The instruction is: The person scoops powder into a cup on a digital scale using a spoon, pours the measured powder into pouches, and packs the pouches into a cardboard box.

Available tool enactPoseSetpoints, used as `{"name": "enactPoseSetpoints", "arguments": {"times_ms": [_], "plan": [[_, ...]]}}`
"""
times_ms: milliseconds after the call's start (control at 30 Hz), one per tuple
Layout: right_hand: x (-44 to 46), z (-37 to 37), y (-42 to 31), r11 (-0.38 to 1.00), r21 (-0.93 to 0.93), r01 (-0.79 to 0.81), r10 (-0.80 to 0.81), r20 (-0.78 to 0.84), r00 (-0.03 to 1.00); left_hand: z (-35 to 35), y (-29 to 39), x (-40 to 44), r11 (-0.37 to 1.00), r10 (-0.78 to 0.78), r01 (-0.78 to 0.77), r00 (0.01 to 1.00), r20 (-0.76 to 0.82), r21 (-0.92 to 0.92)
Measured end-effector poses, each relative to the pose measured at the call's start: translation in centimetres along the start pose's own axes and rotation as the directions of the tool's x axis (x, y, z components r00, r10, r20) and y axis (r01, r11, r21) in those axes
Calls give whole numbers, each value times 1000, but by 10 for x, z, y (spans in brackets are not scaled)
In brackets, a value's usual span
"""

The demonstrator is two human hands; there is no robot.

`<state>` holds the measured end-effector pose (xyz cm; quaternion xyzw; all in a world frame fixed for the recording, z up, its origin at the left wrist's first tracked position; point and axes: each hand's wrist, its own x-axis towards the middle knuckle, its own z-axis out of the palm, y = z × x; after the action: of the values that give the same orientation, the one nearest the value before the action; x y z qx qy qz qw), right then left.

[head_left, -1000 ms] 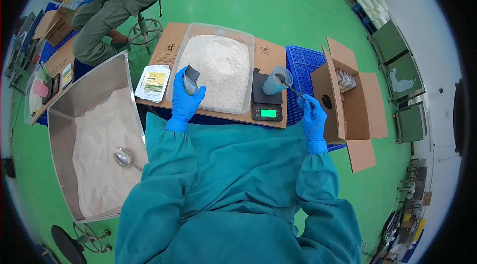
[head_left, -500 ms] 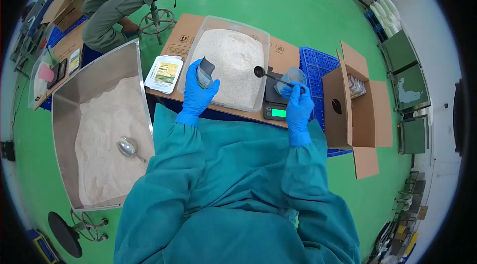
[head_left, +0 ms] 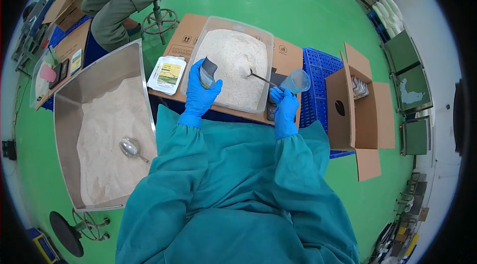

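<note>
My left hand (head_left: 201, 97), in a blue glove, is closed around a small pouch (head_left: 208, 71) with a dark upper part, over the near left side of a clear plastic tub (head_left: 271, 48). Pale powder (head_left: 231, 48) fills much of that tub. My gloved right hand (head_left: 285, 107) grips a long-handled spoon (head_left: 262, 78) whose dark bowl end is at the powder's surface, partly sunk in it. Beside this hand is a clear plastic cup (head_left: 297, 80) over a dark digital scale (head_left: 277, 79). The hand hides part of the scale and its display.
A stack of printed packets (head_left: 166, 74) lies left of the tub. A large metal bin (head_left: 62, 130) of powder holds a metal scoop (head_left: 129, 147). An opened carton (head_left: 340, 110) stands right, by a blue crate (head_left: 318, 63). A seated person (head_left: 134, 3) is at the upper left.
My right hand has moved left and slightly down, bringing the spoon's bowl from above the tub's right side into the powder. The left hand still holds the pouch in nearly the same place.
</note>
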<state>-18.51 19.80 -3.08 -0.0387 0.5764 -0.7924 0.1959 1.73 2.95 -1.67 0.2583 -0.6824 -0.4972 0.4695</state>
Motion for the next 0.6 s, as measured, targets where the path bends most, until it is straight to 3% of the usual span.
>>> {"name": "enactPoseSetpoints", "arguments": {"times_ms": [300, 600], "plan": [[0, -18, -30, 978, 193, -85, 84, 13, 996, 2, 3, -3, 1000, 13, -12, 1000, -28, 11], [-4, -26, -26, 982, 171, -85, 79, 45, 996, -1, 8, -5, 996, -48, 44, 998, 45, 82]]}}
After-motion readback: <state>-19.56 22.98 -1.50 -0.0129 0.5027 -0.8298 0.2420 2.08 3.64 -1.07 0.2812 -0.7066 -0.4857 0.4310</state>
